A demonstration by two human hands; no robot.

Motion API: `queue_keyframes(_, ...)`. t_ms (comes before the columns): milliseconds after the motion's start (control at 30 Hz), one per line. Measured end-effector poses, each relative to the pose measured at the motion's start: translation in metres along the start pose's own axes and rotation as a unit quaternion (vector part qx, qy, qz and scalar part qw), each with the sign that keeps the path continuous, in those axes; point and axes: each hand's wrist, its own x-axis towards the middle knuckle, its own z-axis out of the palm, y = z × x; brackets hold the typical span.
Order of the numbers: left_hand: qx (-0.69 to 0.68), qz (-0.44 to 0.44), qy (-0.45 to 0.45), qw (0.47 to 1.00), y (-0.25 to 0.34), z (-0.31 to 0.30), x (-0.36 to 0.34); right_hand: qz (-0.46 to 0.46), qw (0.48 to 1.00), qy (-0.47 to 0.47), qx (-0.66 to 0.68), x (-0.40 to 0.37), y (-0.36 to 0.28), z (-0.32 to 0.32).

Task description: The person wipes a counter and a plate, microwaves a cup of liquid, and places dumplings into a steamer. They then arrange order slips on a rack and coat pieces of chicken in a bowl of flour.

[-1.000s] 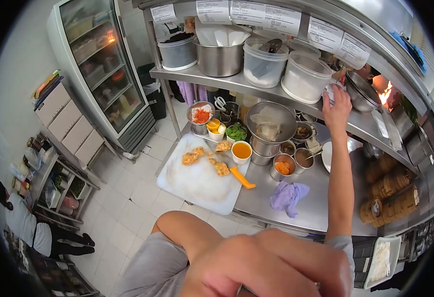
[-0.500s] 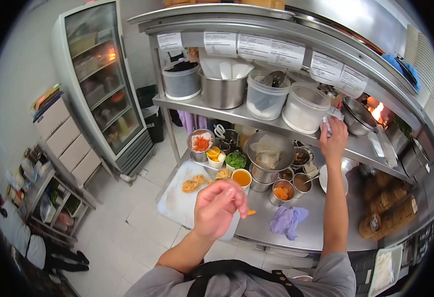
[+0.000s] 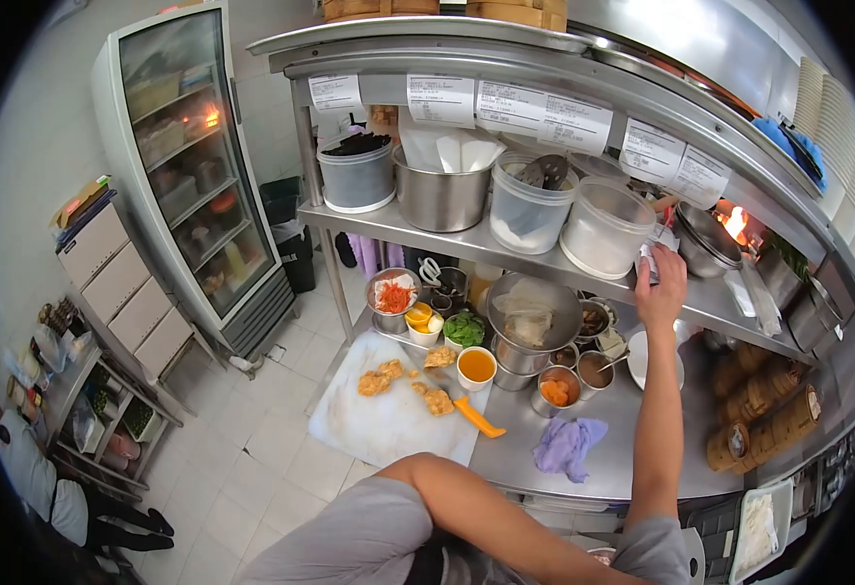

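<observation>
My right hand [image 3: 663,285] is raised to the front edge of the steel shelf [image 3: 427,240], next to a white lidded tub [image 3: 605,226] and a steel bowl [image 3: 702,240]. Its fingers are closed on a small white folded item [image 3: 648,259]; I cannot tell what it is. My left forearm [image 3: 505,517] lies across the bottom of the view, bent towards my body, and its hand is out of sight. Below, a white cutting board [image 3: 388,419] carries fried pieces [image 3: 377,380] and an orange-handled tool [image 3: 476,416].
Steel pots of sauces and garnishes [image 3: 476,369] crowd the counter behind the board, with a purple cloth [image 3: 566,447] near the front edge. Bamboo steamers [image 3: 769,419] are stacked at right. A flame [image 3: 737,220] burns behind the shelf. A glass-door fridge [image 3: 189,166] stands left, and a person [image 3: 47,487] crouches at lower left.
My left hand, raised in front of the camera half a second ago, has dropped out of view, leaving only the forearm. My right hand stayed at the shelf edge, and the view tilted slightly upward.
</observation>
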Motion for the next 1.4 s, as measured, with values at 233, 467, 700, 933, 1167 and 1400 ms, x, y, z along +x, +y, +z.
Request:
queue_keyframes(233, 0.274, -0.047, 0.345, 0.896, 0.042, 0.034, -0.03, 0.002, 1.0, 0.02, 0.019, 0.0, 0.003, 0.001)
queue_keyframes(467, 0.551, 0.021, 0.224, 0.804, 0.065, 0.069, -0.023, -0.003, 1.0, 0.022, 0.009, -0.001, 0.004, 0.003)
queue_keyframes(700, 0.487, 0.309, 0.192, 0.794, 0.02, 0.052, -0.017, 0.007, 1.0, 0.02, 0.001, -0.002, 0.003, 0.002)
queue_keyframes(933, 0.469, 0.303, 0.234, 0.796, 0.023, 0.058, -0.013, 0.007, 1.0, 0.017, 0.008, -0.003, 0.004, 0.0)
queue_keyframes(1167, 0.684, 0.214, 0.123, 0.686, 0.074, 0.058, -0.036, 0.018, 0.999, 0.02, 0.021, -0.003, 0.004, -0.001)
queue_keyframes(1400, 0.687, 0.186, 0.216, 0.668, 0.074, 0.091, -0.044, 0.015, 1.0, 0.018, 0.016, -0.003, 0.003, -0.001)
